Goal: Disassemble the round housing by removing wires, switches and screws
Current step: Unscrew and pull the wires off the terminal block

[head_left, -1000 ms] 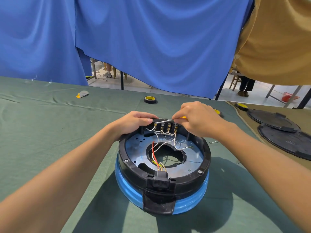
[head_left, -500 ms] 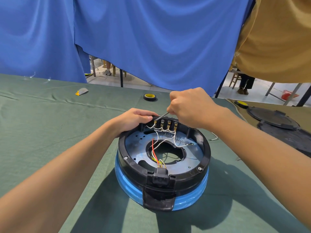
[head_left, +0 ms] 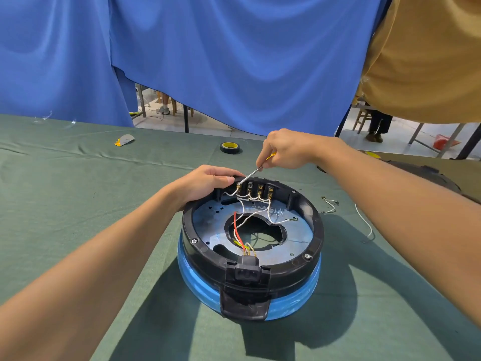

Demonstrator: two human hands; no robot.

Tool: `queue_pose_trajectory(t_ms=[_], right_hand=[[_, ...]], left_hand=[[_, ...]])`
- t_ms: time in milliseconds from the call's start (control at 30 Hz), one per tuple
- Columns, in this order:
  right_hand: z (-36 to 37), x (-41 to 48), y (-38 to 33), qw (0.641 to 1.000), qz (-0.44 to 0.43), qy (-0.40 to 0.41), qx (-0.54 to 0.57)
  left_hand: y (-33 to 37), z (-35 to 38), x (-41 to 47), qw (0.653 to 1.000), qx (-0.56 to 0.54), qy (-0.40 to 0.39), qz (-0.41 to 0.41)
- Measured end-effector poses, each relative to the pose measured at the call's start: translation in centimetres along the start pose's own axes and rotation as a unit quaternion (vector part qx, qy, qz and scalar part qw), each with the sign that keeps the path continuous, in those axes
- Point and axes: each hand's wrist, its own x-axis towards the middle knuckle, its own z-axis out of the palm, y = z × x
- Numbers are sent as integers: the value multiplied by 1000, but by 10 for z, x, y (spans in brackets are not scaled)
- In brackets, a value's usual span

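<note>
a blue curtain (head_left: 234, 61) hangs behind the far edge of the green-clothed table (head_left: 78, 191). the round housing (head_left: 251, 256) sits mid-table, toward the near edge. the left hand (head_left: 205, 182) grips its far rim. the right hand (head_left: 289, 149) curls round a screwdriver (head_left: 250, 175), its tip at the leftmost switch (head_left: 239, 189). a black tape roll (head_left: 230, 147) lies near the far edge.

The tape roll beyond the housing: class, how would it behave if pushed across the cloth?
The tape roll lies flat, so it would probably slide, not roll. Small and hollow, it is likely light. The wrinkled green cloth may drag on it.
</note>
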Motion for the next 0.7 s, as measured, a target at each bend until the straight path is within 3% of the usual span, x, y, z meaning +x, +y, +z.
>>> queue_pose_trajectory(t_ms=[133, 267, 533, 700], right_hand=[[10, -20, -12, 990, 26, 89, -105], [26, -42, -33, 949, -10, 186, -254], [20, -36, -49, 928, -24, 198, -316], [6, -21, -37, 950, -27, 147, -274]], left_hand=[[-2, 0, 0, 1000, -12, 0, 7], [-3, 0, 1, 1000, -16, -4, 7], [-4, 0, 1, 1000, -9, -1, 10], [-3, 0, 1, 1000, -3, 7, 19]])
